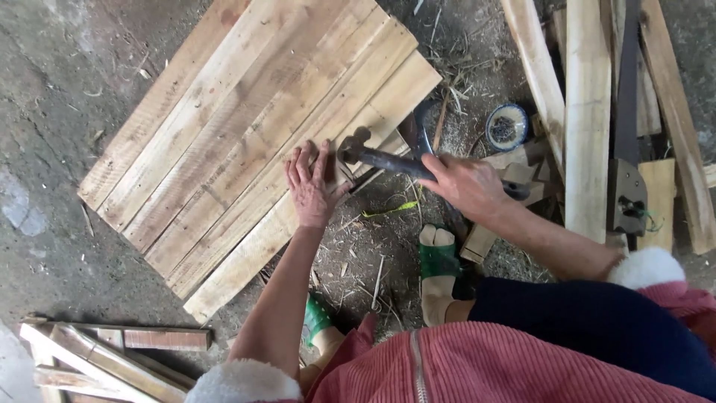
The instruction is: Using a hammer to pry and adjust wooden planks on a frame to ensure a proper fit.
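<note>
Hands at work on a wooden panel [246, 142], as we look down from above. Our left hand [312, 188] lies flat, fingers spread, pressed on the near edge of the panel, which is made of pale planks joined side by side and rests on the concrete floor [52, 97]. Just to the right of that hand, our right hand [464, 183] is wrapped tight around the dark handle of a hammer [377, 155]. The hammer's head sits right beside the left hand's fingertips, over the panel's edge; we cannot tell whether it touches the wood.

Below the right hand, a foot in a green sandal [438, 263] stands on floor littered with wood chips and straw. A second green sandal [317, 317] shows below the left hand, partly hidden by the forearm. Beyond the right hand sits a small round tin [507, 127] holding small dark bits. Farther right lie long loose boards [587, 112] with a dark metal tool [628, 149] on top. Down past the left elbow rests a small pile of thin wood strips [104, 358].
</note>
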